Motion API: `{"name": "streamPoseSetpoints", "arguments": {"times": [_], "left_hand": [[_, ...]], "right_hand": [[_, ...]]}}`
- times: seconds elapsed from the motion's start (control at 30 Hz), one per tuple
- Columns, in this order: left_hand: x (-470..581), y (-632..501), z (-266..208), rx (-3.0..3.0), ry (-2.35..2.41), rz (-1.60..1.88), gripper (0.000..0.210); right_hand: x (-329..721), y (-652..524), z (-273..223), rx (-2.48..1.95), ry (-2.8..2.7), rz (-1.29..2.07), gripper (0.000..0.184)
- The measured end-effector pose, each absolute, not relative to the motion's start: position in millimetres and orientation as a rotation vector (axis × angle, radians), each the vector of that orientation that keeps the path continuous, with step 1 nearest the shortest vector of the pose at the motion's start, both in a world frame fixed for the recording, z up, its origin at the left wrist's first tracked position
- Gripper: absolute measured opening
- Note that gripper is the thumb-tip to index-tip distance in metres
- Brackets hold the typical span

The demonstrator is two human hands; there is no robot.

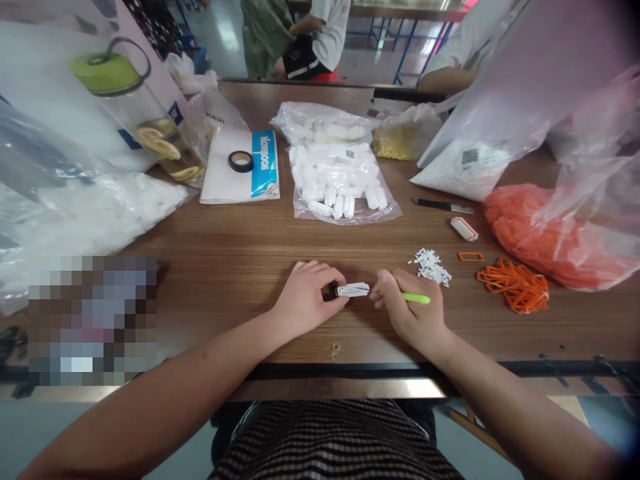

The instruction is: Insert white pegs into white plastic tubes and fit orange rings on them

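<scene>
My left hand [313, 293] pinches one end of a small white plastic housing [353, 290] with rows of tiny holes, low over the table. Close to its other end is my right hand [410, 303], fingers wrapped round a slim tool with a lime-green handle [416, 298]. The tool's working end is mostly hidden by my fingers, so its kind does not show. Just beyond my right hand lies a pile of tiny white plastic pieces [433, 267]. Orange rectangular frames [517, 287] are heaped to the right, with a single orange frame [471, 256] apart from them.
A white part with an orange rim [464, 229] lies near a knife [443, 205]. A bag of white housings [340, 180] sits at the back, beside a notebook [215, 180] bearing black tape [241, 161]. A bottle [150, 127] and bags flank the table. Other people sit beyond.
</scene>
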State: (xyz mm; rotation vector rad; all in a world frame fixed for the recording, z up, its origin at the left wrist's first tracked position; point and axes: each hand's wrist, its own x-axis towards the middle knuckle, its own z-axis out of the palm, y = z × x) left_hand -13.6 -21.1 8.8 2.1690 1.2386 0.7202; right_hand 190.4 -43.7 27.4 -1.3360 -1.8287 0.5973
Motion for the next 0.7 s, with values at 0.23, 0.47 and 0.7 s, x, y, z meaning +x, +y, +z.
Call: {"name": "streamPoseSetpoints", "arguments": {"times": [0.23, 0.47, 0.7], "left_hand": [[-14.6, -20.0, 7.7, 2.168, 1.221, 0.724, 0.007], [-14.9, -20.2, 8.1, 2.162, 1.218, 0.727, 0.007], [-14.6, -20.4, 7.4, 2.166, 1.219, 0.726, 0.008]], "right_hand": [[191.7, -40.6, 27.2, -1.335, -1.741, 0.657, 0.038], [192.8, -40.9, 24.1, -1.337, -1.719, 0.67, 0.037], [193.1, -40.1, 24.5, -1.355, -1.813, 0.665, 0.038]]}}
